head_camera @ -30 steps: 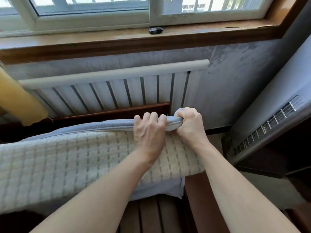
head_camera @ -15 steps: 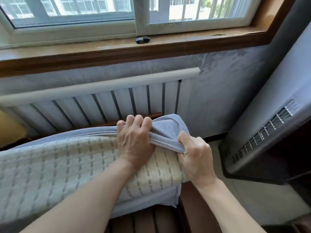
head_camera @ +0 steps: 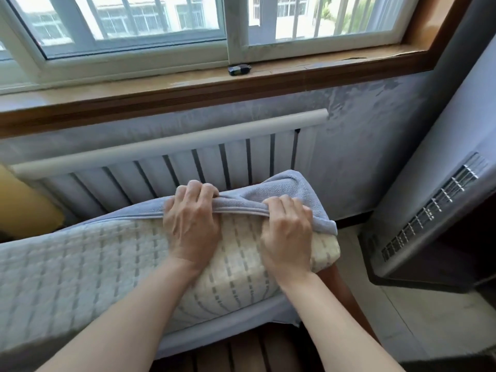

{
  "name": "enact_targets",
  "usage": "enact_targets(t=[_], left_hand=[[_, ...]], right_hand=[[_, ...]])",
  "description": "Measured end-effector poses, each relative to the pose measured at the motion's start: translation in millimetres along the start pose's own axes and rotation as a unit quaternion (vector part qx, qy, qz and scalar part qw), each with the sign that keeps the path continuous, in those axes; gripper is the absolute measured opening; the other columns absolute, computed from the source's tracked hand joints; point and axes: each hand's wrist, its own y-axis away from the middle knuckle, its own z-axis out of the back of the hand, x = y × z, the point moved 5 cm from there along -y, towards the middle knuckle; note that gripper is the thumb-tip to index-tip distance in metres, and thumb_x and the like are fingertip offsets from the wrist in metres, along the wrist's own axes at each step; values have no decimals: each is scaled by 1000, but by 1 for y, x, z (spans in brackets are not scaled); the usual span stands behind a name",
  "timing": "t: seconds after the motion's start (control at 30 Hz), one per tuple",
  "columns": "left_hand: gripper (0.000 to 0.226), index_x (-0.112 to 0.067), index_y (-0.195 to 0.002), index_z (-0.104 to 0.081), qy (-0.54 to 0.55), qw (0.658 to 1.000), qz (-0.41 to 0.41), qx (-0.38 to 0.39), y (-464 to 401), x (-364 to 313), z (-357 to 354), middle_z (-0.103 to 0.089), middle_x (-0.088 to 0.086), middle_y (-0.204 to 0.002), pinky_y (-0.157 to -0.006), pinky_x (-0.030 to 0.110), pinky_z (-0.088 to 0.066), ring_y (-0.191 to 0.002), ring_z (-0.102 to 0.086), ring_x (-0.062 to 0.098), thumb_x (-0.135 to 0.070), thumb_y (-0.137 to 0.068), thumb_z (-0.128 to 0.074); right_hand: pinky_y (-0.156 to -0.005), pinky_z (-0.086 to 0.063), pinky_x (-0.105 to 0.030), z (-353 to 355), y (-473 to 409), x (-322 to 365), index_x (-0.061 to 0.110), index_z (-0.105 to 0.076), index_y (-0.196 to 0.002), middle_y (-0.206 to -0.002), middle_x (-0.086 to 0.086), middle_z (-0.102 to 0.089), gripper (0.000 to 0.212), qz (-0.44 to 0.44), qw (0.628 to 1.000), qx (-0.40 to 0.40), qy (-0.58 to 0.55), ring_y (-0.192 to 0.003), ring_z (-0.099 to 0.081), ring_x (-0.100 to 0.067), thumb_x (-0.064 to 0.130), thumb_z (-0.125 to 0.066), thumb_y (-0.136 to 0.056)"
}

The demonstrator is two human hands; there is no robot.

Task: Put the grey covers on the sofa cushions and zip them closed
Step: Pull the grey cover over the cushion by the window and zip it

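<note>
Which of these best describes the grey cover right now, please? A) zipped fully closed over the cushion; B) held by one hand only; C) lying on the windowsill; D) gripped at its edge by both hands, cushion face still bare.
D: the left hand and right hand both grip the grey cover edge, with the cushion face exposed.

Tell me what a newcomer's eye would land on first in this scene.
First, the two hands in the middle: the left hand and right hand both grip the edge of the grey cover, drawn partly over the end of the quilted cushion. Behind them a white radiator runs under the wooden windowsill, where a small black object lies.
</note>
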Motion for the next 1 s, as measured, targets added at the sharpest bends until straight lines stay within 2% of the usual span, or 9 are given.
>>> enact_targets(t=[0.1, 0.17, 0.3, 0.37, 0.5, 0.6, 0.7, 0.77, 1.0], left_hand=[[18, -14, -80, -58, 16, 1000, -8, -6, 7, 10, 6, -57, 2, -78, -68, 34, -28, -77, -53, 28, -1, -69, -55], [16, -13, -76, -56, 46, 999, -23, -11, 9, 6, 9, -57, 1, -69, -65, 32, -27, -69, -54, 27, -1, -66, -54], [18, -15, -66, -50, 48, 997, -54, -17, 23, 8, 20, -52, 1, -49, -53, 28, -29, -48, -52, 25, -3, -61, -62], [30, -17, -63, -47, 39, 999, -35, -5, 36, 8, 25, -48, 0, -47, -53, 26, -28, -45, -48, 25, 1, -52, -69], [12, -16, -74, -52, 12, 1000, -20, 16, 62, 1, 21, -53, 1, -65, -65, 35, -32, -66, -50, 26, -11, -64, -56], [10, -13, -78, -55, -5, 999, -13, 30, 61, 5, 16, -55, 4, -72, -68, 37, -33, -73, -50, 29, -14, -68, -55], [9, -13, -73, -54, 5, 999, -17, 31, 54, 9, 16, -55, 4, -69, -66, 36, -33, -72, -52, 30, -15, -64, -54], [10, -13, -74, -54, 13, 999, -29, 14, 55, 7, 17, -56, 4, -71, -67, 36, -32, -73, -52, 29, -15, -64, -54], [10, -11, -84, -56, -15, 999, -48, -16, 55, -25, 9, -57, 9, -82, -86, 46, -34, -81, -50, 31, -6, -75, -56]], right_hand=[[-62, -33, -35, -2, 0, 3, 14, -54, -65, -58, -3, -54, 6, 24, 1000, -2, 12, -57, -51, -27, 10, -58, -67], [-53, -29, -28, -1, -2, 3, 14, -48, -57, -47, -3, -48, 13, 48, 998, -27, 4, -43, -44, -25, 20, -51, -68], [-52, -21, -21, -4, -4, 2, 13, -40, -51, -39, -3, -41, 30, 84, 992, -91, -32, -35, -36, -23, 34, -47, -73], [-50, -23, -21, -7, 0, 3, 14, -39, -52, -39, -3, -40, 24, 101, 989, -101, -35, -35, -37, -25, 29, -45, -70], [-51, -24, -22, -3, 4, 0, 13, -42, -54, -43, -2, -40, 14, 104, 987, -118, -18, -39, -37, -25, 15, -53, -62], [-54, -32, -29, 0, 3, 7, 12, -47, -56, -52, -4, -46, 18, 81, 989, -120, 21, -50, -44, -26, 0, -58, -50], [-72, -36, -37, 7, 6, -21, 13, -52, -67, -74, -6, -54, 15, -43, 993, -93, 52, -74, -49, -29, 0, -52, -59], [-72, -36, -38, 19, 10, -52, 12, -47, -71, -84, -10, -52, 16, -121, 988, -97, 2, -82, -46, -31, -3, -48, -66], [-61, -23, -26, 22, 9, -61, 8, -42, -65, -67, -9, -47, 26, -101, 975, -166, -110, -70, -36, -23, -17, -42, -69]])
